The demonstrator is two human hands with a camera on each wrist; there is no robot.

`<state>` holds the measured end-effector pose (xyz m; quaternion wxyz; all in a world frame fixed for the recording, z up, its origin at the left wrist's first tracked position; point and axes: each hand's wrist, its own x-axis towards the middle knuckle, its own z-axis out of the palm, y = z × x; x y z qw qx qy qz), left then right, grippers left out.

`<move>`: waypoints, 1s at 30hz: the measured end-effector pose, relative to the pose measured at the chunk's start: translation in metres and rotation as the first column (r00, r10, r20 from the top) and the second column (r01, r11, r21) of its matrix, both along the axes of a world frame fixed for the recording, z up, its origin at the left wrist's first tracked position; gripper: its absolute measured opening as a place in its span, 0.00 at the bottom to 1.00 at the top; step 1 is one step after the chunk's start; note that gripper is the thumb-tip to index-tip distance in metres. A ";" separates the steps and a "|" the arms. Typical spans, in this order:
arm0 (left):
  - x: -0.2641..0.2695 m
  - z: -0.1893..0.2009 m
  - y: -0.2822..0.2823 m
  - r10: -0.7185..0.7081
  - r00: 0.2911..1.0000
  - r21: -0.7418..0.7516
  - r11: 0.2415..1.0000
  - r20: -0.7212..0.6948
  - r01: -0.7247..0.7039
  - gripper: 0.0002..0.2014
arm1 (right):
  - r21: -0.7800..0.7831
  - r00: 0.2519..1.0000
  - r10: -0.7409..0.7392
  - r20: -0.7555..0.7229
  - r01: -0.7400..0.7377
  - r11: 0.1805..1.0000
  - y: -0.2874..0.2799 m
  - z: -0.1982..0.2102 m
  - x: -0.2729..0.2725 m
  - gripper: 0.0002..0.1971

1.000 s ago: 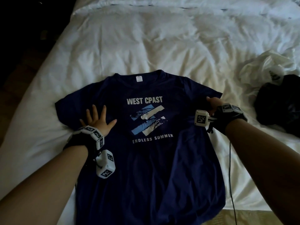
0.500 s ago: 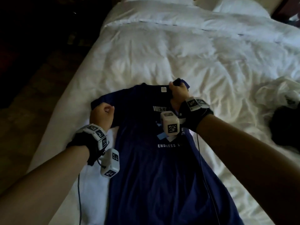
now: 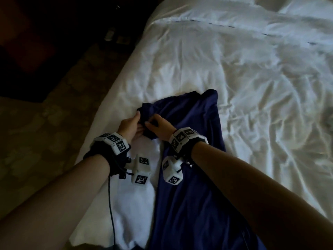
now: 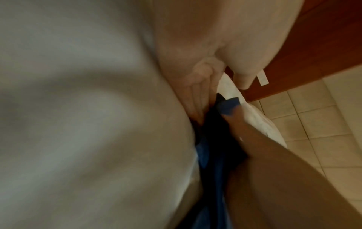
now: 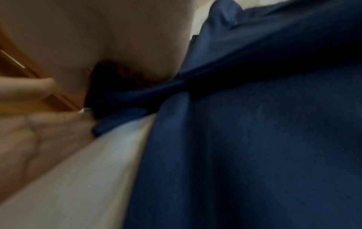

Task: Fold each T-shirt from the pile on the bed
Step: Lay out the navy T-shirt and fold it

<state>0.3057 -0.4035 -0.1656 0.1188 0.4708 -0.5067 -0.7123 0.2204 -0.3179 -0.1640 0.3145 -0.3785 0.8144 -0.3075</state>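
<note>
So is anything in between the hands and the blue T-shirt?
No, nothing is in between. Both the left hand and the right hand already hold a bunched bit of the navy T-shirt at its left edge, and the rest of it lies flat on the white bed.

Navy T-shirt (image 3: 194, 177) lengthwise on white bed (image 3: 234, 78), folded narrow, plain side up, left sleeve bunched.

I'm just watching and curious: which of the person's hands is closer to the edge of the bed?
Left. The left hand grips the navy T-shirt on the side toward the bed edge; the right hand holds the same bunched sleeve just beside it, further in over the shirt.
</note>
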 end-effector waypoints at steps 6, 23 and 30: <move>-0.017 -0.003 -0.010 0.036 0.999 -0.061 0.998 0.035 -0.034 0.25 | -0.191 0.941 -0.338 0.022 0.336 0.922 0.011 0.016 -0.044 0.18; -0.014 -0.017 0.002 0.194 0.955 -0.500 0.864 0.223 -0.059 0.17 | 0.140 0.876 -0.423 -0.233 0.461 0.876 0.099 0.009 -0.113 0.20; 0.007 0.001 0.016 0.190 0.938 -0.549 0.836 0.290 0.000 0.19 | 0.388 0.877 -0.461 0.135 0.381 0.839 0.189 0.025 -0.103 0.15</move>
